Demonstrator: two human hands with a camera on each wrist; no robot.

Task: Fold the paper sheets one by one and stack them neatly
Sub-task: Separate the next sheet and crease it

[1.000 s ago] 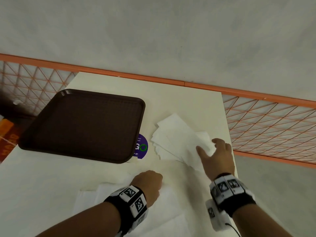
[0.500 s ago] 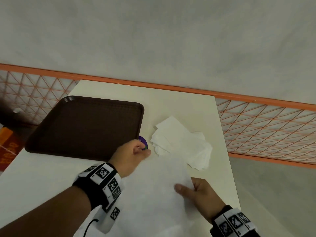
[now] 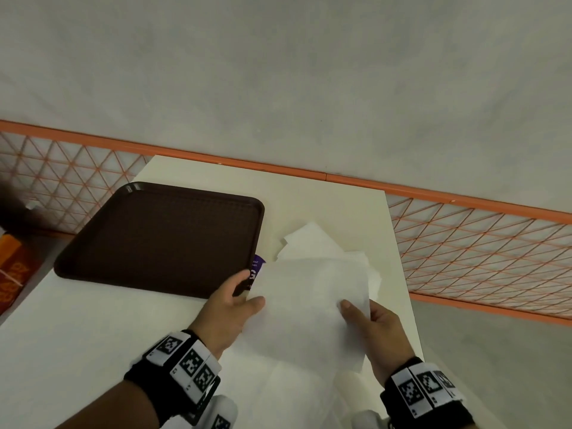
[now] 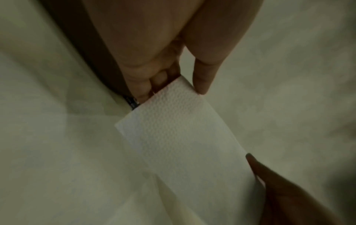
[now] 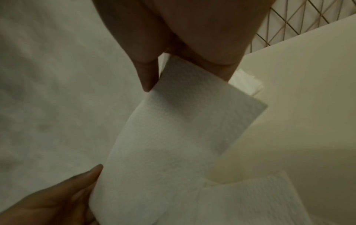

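Observation:
A white paper sheet (image 3: 309, 308) hangs lifted above the table between both hands. My left hand (image 3: 238, 300) pinches its left edge with thumb on top. My right hand (image 3: 368, 317) pinches its right edge the same way. The left wrist view shows the textured sheet (image 4: 177, 129) caught between my left thumb and fingers. In the right wrist view the sheet (image 5: 173, 137) curves down from my right hand's pinch. Behind the sheet lies a loose pile of folded white papers (image 3: 312, 243). More flat white paper (image 3: 297, 397) lies on the table under the lifted sheet.
A dark brown tray (image 3: 161, 236) sits at the left on the cream table (image 3: 325, 205). A purple sticker (image 3: 257, 270) peeks out by the tray's right edge. Orange mesh railing (image 3: 483, 252) runs behind and right of the table. The table's right edge is close to my right hand.
My right hand left the folded pile and came back to grip a sheet's right edge. My left hand rose from the table and took the left edge, and the sheet lifted.

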